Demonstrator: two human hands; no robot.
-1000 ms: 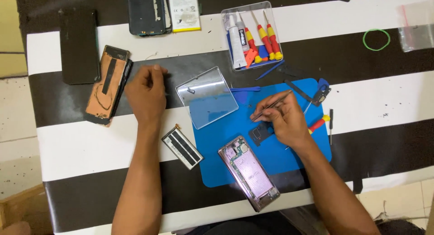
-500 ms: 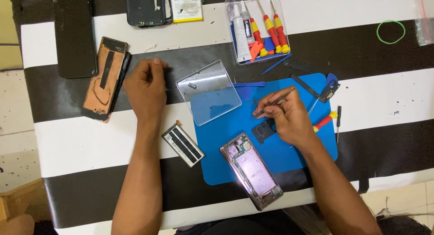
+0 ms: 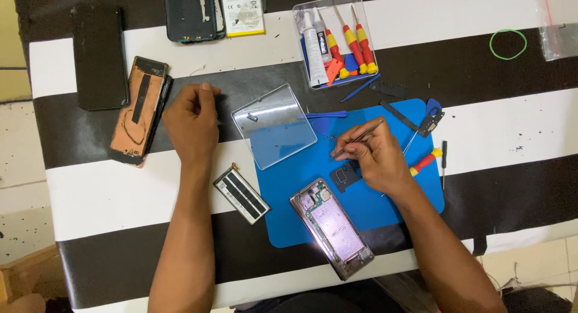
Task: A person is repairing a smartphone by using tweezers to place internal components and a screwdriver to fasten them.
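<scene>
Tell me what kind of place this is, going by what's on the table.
Probably a phone repair bench: an opened phone lies on a blue work mat, the right hand holds tweezers, and a clear case of screwdrivers sits behind.

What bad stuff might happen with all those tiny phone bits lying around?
The right hand pinches thin tweezers over the blue mat; a small part might slip out and get lost. The opened phone lies at the table's near edge, so an elbow might knock it off. The left hand rests near the clear tray and might bump it.
</scene>
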